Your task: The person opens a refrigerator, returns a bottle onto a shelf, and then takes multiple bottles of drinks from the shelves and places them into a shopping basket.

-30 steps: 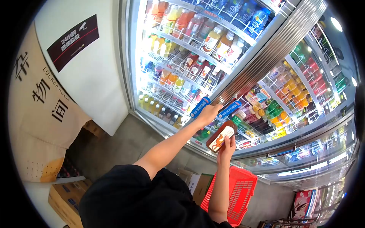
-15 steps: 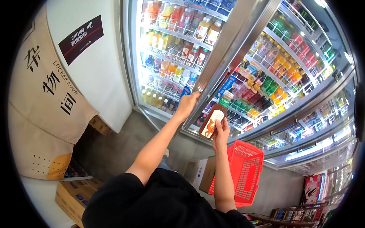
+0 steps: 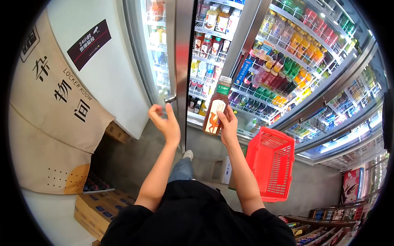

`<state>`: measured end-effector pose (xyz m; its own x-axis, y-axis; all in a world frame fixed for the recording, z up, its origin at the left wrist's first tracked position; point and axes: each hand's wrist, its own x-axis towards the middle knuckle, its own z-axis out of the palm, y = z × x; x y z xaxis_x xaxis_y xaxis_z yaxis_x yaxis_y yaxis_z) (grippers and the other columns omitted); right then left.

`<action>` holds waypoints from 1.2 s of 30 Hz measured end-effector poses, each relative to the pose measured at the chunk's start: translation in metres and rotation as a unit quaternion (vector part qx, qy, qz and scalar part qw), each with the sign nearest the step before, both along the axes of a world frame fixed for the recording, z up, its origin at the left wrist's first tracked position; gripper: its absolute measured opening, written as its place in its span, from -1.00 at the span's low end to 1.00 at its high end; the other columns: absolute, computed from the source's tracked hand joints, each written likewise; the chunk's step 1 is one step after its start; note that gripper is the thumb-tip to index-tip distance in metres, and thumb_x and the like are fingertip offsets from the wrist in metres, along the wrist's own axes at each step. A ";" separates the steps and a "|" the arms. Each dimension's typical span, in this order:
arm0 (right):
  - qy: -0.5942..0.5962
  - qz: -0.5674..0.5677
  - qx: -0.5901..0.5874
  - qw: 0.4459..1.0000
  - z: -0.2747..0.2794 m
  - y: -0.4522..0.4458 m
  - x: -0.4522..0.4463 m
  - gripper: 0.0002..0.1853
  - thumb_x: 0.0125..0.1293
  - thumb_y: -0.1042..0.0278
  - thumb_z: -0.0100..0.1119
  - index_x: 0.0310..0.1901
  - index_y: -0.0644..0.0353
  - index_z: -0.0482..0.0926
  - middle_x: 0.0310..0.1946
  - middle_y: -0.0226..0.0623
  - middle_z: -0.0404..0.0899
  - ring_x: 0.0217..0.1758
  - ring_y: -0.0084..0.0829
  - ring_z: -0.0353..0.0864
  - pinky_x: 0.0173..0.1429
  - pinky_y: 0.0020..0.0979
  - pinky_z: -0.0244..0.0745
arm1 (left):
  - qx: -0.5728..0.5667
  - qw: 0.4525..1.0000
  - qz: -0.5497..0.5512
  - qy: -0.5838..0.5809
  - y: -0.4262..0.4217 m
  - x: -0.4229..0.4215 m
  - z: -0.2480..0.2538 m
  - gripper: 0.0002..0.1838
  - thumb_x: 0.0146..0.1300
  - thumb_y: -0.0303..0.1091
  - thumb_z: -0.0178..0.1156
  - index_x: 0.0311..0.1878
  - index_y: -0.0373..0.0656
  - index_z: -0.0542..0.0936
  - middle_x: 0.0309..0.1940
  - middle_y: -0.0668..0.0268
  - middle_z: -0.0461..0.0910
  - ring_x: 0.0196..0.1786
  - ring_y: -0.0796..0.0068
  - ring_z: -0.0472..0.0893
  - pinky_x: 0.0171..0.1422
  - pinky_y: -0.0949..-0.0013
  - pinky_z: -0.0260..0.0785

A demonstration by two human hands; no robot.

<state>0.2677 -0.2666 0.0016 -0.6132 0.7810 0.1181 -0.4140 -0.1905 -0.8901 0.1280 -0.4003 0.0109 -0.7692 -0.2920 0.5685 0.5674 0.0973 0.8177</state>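
While the person's right hand (image 3: 228,125) grips a plastic bottle of reddish-brown drink with a green-and-white label (image 3: 213,112) low on its body, tilted in mid-air before the lit white fridge shelves (image 3: 213,33), the left hand (image 3: 166,125) hangs with loose, spread fingers around nothing, right by the silver metal door handle (image 3: 170,99) (can't tell if they touch). Biggest risk imo: that low grip. If the bottle's sweaty, it could slip. With no firm hold on the metal-framed glass door (image 3: 183,45), that could swing and knock it. Room-wise: smooth grey floor (image 3: 127,160), red plastic basket (image 3: 262,164) by the right forearm, tan cardboard box (image 3: 90,219) lower left, beige cloth curtain (image 3: 45,139) alongside a white wall (image 3: 108,86).
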 end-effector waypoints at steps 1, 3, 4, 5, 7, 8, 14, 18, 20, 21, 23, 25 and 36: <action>-0.003 0.004 -0.003 1.000 -0.002 0.000 -0.001 -0.38 0.35 0.46 0.22 0.38 0.40 0.24 0.18 -0.22 0.51 0.16 -0.51 0.53 0.22 -0.46 0.44 | 0.024 0.995 -0.096 0.010 -0.003 0.010 -0.004 -0.83 0.39 -0.33 0.18 -0.22 -0.21 0.44 -0.34 0.41 0.41 -0.31 0.62 0.39 -0.14 0.48 0.30; -0.006 0.007 -0.001 1.000 -0.003 0.000 0.002 -0.38 0.35 0.46 0.22 0.38 0.40 0.23 0.19 -0.22 0.51 0.17 -0.51 0.52 0.23 -0.46 0.43 | 0.017 0.964 -0.260 0.047 0.002 0.021 -0.003 -0.87 0.39 -0.39 0.16 -0.18 -0.23 0.45 -0.32 0.39 0.45 -0.32 0.62 0.43 -0.18 0.50 0.34; -0.010 0.010 0.004 1.000 -0.002 0.002 0.003 -0.38 0.35 0.46 0.22 0.39 0.40 0.23 0.19 -0.22 0.51 0.17 -0.50 0.52 0.24 -0.45 0.43 | -0.014 0.941 -0.329 0.075 0.009 0.026 -0.001 -0.89 0.40 -0.40 0.15 -0.18 -0.23 0.46 -0.33 0.37 0.47 -0.36 0.62 0.45 -0.23 0.50 0.35; -0.008 0.009 0.006 1.000 -0.004 0.005 0.004 -0.38 0.35 0.46 0.22 0.39 0.40 0.23 0.19 -0.22 0.51 0.17 -0.50 0.52 0.24 -0.45 0.43 | -0.041 0.928 -0.361 0.078 0.022 0.025 0.004 -0.89 0.40 -0.39 0.14 -0.19 -0.23 0.49 -0.37 0.38 0.49 -0.37 0.63 0.46 -0.24 0.52 0.36; -0.010 -0.020 0.004 1.000 -0.007 0.013 0.009 -0.28 0.29 0.38 0.32 0.41 0.38 0.21 0.20 -0.20 0.50 0.21 -0.45 0.51 0.30 -0.42 0.40 | -0.016 0.874 -0.478 -0.083 0.055 0.016 0.007 -0.83 0.40 -0.31 0.14 -0.19 -0.24 0.53 -0.38 0.34 0.56 -0.37 0.59 0.53 -0.24 0.48 0.40; -0.007 -0.023 0.006 1.000 -0.005 0.017 0.013 -0.28 0.29 0.38 0.32 0.41 0.38 0.21 0.20 -0.20 0.50 0.21 -0.45 0.51 0.30 -0.42 0.40 | 0.024 0.828 -0.532 -0.173 0.076 0.005 0.001 -0.80 0.38 -0.28 0.16 -0.20 -0.24 0.53 -0.40 0.30 0.59 -0.38 0.55 0.56 -0.26 0.44 0.41; -0.026 -0.036 0.007 0.999 -0.002 0.037 0.019 -0.31 0.31 0.40 0.29 0.39 0.40 0.22 0.24 -0.16 0.45 0.25 -0.45 0.47 0.29 -0.43 0.39 | -0.091 0.858 -0.481 -0.154 0.140 -0.051 -0.003 -0.73 0.40 -0.17 0.10 -0.16 -0.20 0.59 -0.41 0.30 0.63 -0.38 0.56 0.59 -0.28 0.44 0.42; -0.029 -0.040 0.010 0.999 0.007 0.042 0.004 -0.29 0.31 0.41 0.30 0.41 0.42 0.18 0.26 -0.16 0.44 0.28 -0.44 0.45 0.34 -0.43 0.35 | 0.024 0.844 -0.490 -0.217 0.134 -0.066 0.002 -0.76 0.33 -0.22 0.07 -0.34 -0.16 0.58 -0.60 0.42 0.44 -0.47 0.63 0.42 -0.30 0.51 0.22; -0.027 -0.028 0.012 0.999 0.006 0.044 -0.004 -0.27 0.31 0.41 0.30 0.42 0.44 0.16 0.28 -0.15 0.42 0.30 -0.42 0.43 0.37 -0.41 0.32 | 0.030 0.839 -0.491 -0.233 0.135 -0.066 0.001 -0.76 0.33 -0.22 0.07 -0.35 -0.16 0.58 -0.61 0.42 0.44 -0.48 0.64 0.42 -0.32 0.51 0.21; -0.021 -0.028 0.009 0.999 0.005 0.044 -0.009 -0.26 0.31 0.41 0.30 0.42 0.43 0.15 0.29 -0.14 0.41 0.30 -0.41 0.43 0.37 -0.41 0.32 | 0.038 0.836 -0.488 -0.248 0.135 -0.066 0.002 -0.76 0.33 -0.22 0.06 -0.35 -0.16 0.58 -0.62 0.42 0.43 -0.48 0.64 0.42 -0.33 0.51 0.20; -0.021 -0.032 0.003 0.999 -0.002 0.046 -0.017 -0.24 0.32 0.40 0.30 0.43 0.43 0.13 0.32 -0.13 0.38 0.32 -0.39 0.42 0.37 -0.40 0.33 | 0.041 0.835 -0.484 -0.260 0.133 -0.064 0.005 -0.76 0.33 -0.22 0.07 -0.35 -0.16 0.58 -0.62 0.42 0.43 -0.49 0.64 0.42 -0.34 0.51 0.19; -0.026 -0.030 0.004 0.999 0.004 0.040 -0.022 -0.24 0.31 0.39 0.30 0.43 0.43 0.12 0.32 -0.13 0.38 0.32 -0.40 0.42 0.37 -0.40 0.33 | 0.039 0.837 -0.473 -0.272 0.127 -0.063 0.002 -0.76 0.32 -0.23 0.07 -0.36 -0.17 0.58 -0.62 0.41 0.45 -0.51 0.65 0.41 -0.38 0.52 0.16; -0.016 0.010 -0.001 1.000 0.001 0.006 -0.031 -0.29 0.30 0.37 0.32 0.40 0.39 0.22 0.26 -0.17 0.45 0.29 -0.42 0.45 0.36 -0.38 0.35 | 0.059 0.857 -0.429 -0.280 0.073 -0.078 -0.005 -0.77 0.36 -0.27 0.05 -0.34 -0.21 0.56 -0.60 0.39 0.47 -0.51 0.62 0.46 -0.41 0.53 0.29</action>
<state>0.2368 -0.2602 0.0021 -0.6325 0.7685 0.0966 -0.3807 -0.1998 -0.9028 0.0500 -0.3268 0.0061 -0.8721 0.4871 0.0460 -0.0949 -0.2607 0.9607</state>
